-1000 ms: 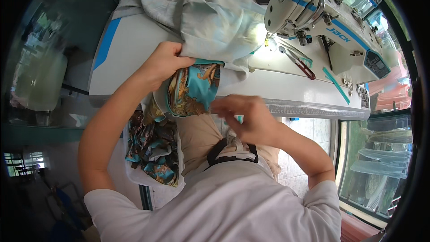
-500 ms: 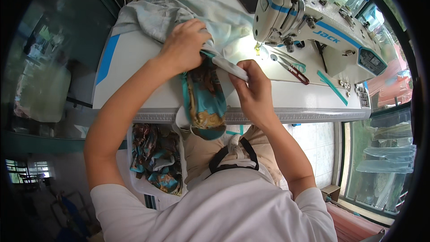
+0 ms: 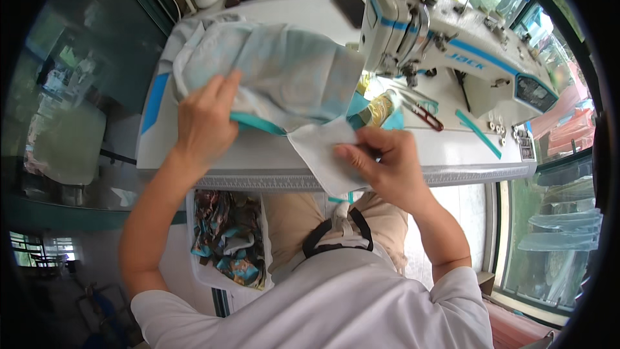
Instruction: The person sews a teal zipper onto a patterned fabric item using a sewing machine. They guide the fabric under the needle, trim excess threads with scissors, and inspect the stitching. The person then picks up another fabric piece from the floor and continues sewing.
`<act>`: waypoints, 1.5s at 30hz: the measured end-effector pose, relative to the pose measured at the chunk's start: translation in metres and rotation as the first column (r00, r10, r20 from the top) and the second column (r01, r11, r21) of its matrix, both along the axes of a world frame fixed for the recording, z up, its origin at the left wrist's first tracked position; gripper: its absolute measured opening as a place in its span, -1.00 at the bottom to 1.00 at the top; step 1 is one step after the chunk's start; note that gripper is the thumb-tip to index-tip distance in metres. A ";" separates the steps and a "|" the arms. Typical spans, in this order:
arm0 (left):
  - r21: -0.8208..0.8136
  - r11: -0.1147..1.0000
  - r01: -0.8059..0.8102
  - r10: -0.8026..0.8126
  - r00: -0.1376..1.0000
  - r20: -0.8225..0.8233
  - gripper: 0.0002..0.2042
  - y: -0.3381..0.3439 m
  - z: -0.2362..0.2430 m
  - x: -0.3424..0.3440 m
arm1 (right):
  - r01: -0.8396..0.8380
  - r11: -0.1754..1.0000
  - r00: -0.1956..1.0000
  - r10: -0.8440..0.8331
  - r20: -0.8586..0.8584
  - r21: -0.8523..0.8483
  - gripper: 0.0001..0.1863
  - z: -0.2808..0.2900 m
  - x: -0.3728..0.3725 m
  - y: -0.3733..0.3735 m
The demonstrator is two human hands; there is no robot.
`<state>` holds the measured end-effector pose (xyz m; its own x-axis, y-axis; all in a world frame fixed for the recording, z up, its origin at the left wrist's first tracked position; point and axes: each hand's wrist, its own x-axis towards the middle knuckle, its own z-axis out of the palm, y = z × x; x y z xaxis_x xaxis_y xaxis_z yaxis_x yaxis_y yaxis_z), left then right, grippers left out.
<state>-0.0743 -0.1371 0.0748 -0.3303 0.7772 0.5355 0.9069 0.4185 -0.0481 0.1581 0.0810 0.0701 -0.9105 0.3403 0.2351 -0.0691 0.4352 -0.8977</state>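
A pale grey-blue piece of fabric (image 3: 278, 68) with a faint pattern lies spread over the front of the sewing table, and a teal strip (image 3: 258, 122) runs along its near edge. My left hand (image 3: 205, 121) rests on the left of this fabric, fingers stretched out and slightly blurred. My right hand (image 3: 391, 165) is closed on a whitish fabric flap (image 3: 326, 155) that hangs over the table's front edge, thumb on top. Just beyond that hand, a teal and gold printed part (image 3: 381, 108) shows beside the needle area of the sewing machine (image 3: 445, 39).
Red-handled thread snips (image 3: 427, 117) and a teal strip (image 3: 478, 133) lie right of the needle, near several small bobbins (image 3: 496, 126). A dark phone (image 3: 349, 9) is behind. Below left, a white bin (image 3: 192, 252) holds printed cloth. A ruler strip (image 3: 278, 182) edges the table.
The fabric has been turned and spread out, with its printed part now by the machine instead of hanging at the front. My left hand moved left and nearer; my right hand moved slightly right and nearer.
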 end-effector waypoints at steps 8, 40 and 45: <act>-0.220 0.879 0.424 -0.328 0.871 0.365 -0.33 0.009 -0.038 0.093 | 0.020 0.997 1.000 -0.022 -0.022 -0.079 -0.92 -0.090 0.055 -0.041; -0.002 0.995 0.098 -0.095 0.969 0.230 -0.60 0.106 -0.110 0.028 | 0.349 0.496 0.920 -0.022 0.391 -0.795 -0.49 -0.110 0.059 -0.064; 0.019 0.995 0.093 -0.095 0.975 0.203 -0.61 0.106 -0.115 0.027 | 0.335 0.435 0.939 -0.087 0.332 -0.836 -0.53 -0.110 0.036 -0.076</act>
